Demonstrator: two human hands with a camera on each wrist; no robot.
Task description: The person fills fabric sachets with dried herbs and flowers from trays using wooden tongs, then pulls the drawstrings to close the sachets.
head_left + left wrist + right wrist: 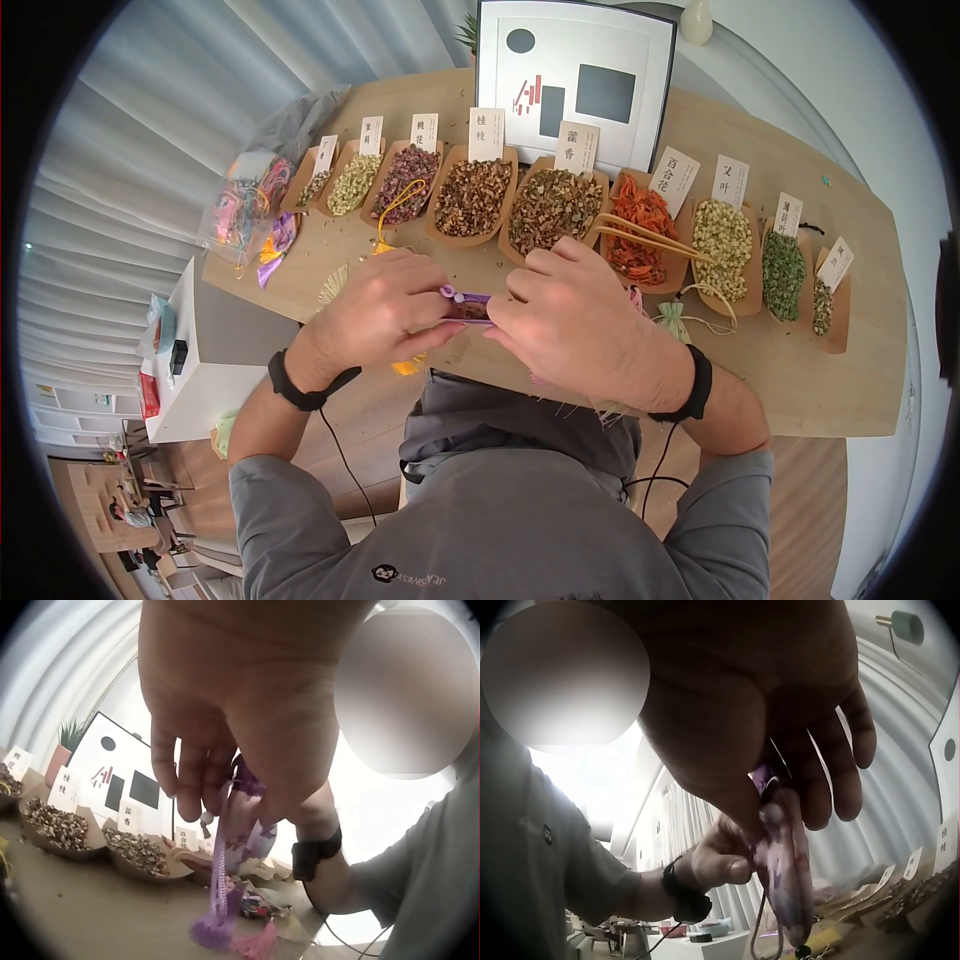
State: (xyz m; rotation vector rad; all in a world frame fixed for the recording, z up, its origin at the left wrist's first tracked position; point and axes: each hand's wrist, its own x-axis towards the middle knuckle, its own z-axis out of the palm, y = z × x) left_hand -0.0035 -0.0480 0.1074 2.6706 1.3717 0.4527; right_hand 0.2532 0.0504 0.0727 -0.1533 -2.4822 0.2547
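Note:
A small purple drawstring sachet is stretched between both hands above the near edge of the table. Its mouth gapes upward in the head view, and brownish bits show inside. My left hand pinches one side of the rim between thumb and fingers. On the opposite side, my right hand pinches the rim the same way. In the left wrist view, a purple cord with a tassel and a pale bead hang by the patterned sachet. The right wrist view shows the sachet's body hanging below the fingers.
Paper trays of dried herbs, such as the orange petals, curve along the table with label cards. Wooden tongs lie across two trays. A pale green sachet, a yellow tassel and a framed picture are nearby.

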